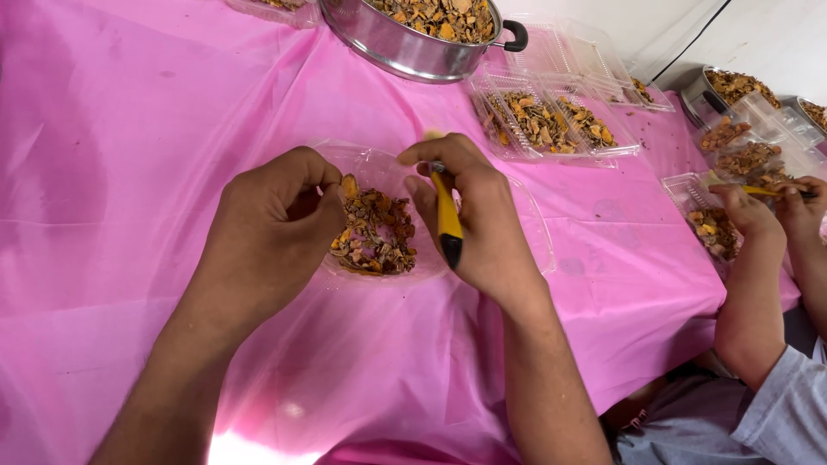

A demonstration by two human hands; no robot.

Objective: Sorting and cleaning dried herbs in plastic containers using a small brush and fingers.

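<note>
Left hand (274, 226) pinched a clear plastic tray (534, 226) of crumbly brown-orange flakes (372, 234). Right hand (469, 215) gripped a yellow-black tool (447, 217) above glossy pink cloth (129, 172).

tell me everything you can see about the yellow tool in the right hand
The tool is a slim stick with a yellow handle, a black lower end and a grey metal neck. The right hand pinches it near the top, almost upright, black end toward the camera, over the clear plastic tray. Its working tip is hidden.

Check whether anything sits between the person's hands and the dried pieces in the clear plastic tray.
Nothing visible does. The left hand and right hand, holding a yellow-handled tool, flank the brown-orange dried pieces in the clear plastic tray.
</note>
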